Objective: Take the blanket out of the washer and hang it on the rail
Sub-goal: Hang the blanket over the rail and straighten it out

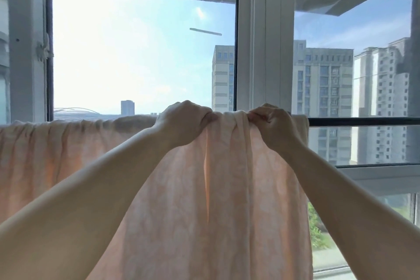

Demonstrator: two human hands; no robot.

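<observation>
One peach patterned cloth blanket (227,200) drapes over one dark metal rail (363,121). Two hands grip its bunched top edge: left hand (184,123) and right hand (272,126), close together.

Pale peach blanket (227,188) with faint white pattern, draped over dark horizontal rail (363,121), bunched in folds between the fingertips, hanging down below them, spread leftward.

Window: white-framed window (252,36), glass panes either side.
Outside: tall apartment blocks (322,98), hazy blue sky.
Light: bright daylight.
</observation>
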